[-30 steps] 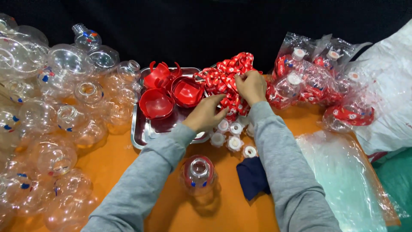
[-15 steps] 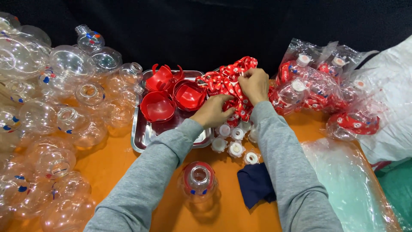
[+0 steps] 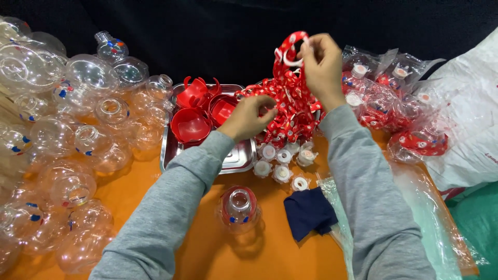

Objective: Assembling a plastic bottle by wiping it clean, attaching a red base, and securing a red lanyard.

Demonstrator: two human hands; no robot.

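Note:
My right hand (image 3: 322, 65) is raised above the table, pinching a red patterned strap (image 3: 287, 54) with a white ring at its top. The strap runs down into a tangled pile of red straps (image 3: 290, 111). My left hand (image 3: 248, 118) rests on the left side of that pile, fingers closed on the straps. Several white caps (image 3: 282, 161) lie just below the pile. A clear round bottle (image 3: 238, 207) with a red insert stands near me between my forearms.
A metal tray (image 3: 233, 161) holds red plastic cups (image 3: 191, 124). Many clear round bottles (image 3: 62, 145) crowd the left side. Plastic bags of finished red pieces (image 3: 394, 103) lie at the right. A dark blue cloth (image 3: 309, 212) lies on the orange table (image 3: 197, 254).
My right hand has lifted from the strap pile, pulling one strap up with it. My left hand stayed on the pile.

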